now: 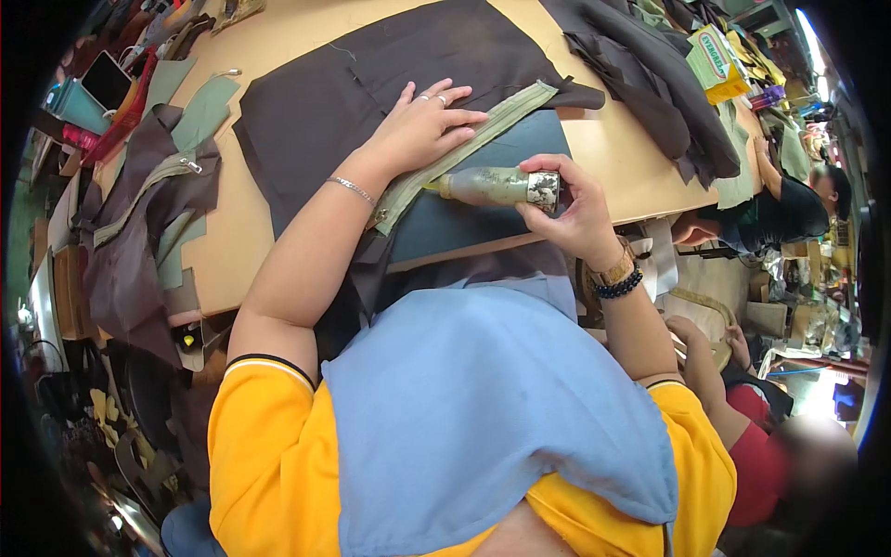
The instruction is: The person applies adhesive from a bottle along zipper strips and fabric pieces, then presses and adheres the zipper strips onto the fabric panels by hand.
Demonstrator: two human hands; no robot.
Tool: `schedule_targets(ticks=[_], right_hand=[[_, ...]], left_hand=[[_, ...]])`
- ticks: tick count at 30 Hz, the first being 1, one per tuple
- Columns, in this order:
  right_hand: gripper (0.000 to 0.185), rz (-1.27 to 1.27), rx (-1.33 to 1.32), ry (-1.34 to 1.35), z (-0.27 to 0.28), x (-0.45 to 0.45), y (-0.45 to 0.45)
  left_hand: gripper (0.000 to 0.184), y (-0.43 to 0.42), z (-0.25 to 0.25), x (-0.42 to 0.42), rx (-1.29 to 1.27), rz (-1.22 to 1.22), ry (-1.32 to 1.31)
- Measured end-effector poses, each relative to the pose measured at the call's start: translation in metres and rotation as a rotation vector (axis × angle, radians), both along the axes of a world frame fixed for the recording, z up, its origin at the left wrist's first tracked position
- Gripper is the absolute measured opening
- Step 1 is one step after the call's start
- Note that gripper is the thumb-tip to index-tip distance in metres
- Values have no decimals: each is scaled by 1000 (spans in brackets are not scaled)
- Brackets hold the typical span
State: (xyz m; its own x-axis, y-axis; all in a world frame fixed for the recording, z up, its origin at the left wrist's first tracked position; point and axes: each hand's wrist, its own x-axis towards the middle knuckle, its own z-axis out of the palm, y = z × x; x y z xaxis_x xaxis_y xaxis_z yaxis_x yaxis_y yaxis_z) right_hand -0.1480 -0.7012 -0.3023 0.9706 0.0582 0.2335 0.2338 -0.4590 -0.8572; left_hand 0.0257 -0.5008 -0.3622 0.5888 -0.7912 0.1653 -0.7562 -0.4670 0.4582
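My left hand (422,130) lies flat on a large dark brown fabric piece (311,116), fingers spread, along the edge of a pale green zipper strip (478,147). The strip runs diagonally, with a metal pull near its lower end. In my right hand (585,213) is a translucent squeeze bottle (487,185), held on its side by its worn white end. Its yellowish nozzle points left and is at the strip's near edge; whether it touches cannot be made out. Beneath the bottle is a smooth dark blue-grey sheet (455,227).
More dark fabric (640,79) is heaped at the table's (520,32) right. Brown pieces with another zipper (153,186) and green scraps (206,111) lie left. A yellow-green box (719,65) stands at the far right. Other people sit along the right side.
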Motion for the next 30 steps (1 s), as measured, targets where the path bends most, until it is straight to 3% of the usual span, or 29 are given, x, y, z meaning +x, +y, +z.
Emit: schedule_targets(ticks=[28,30], right_hand=[[36,246,-102,-104,23,-5,42],[40,239,64,42,20,-5,34]], left_hand=[[35,1,-7,2,-26,-20,-1],[35,1,-5,3,-54,-38,7]])
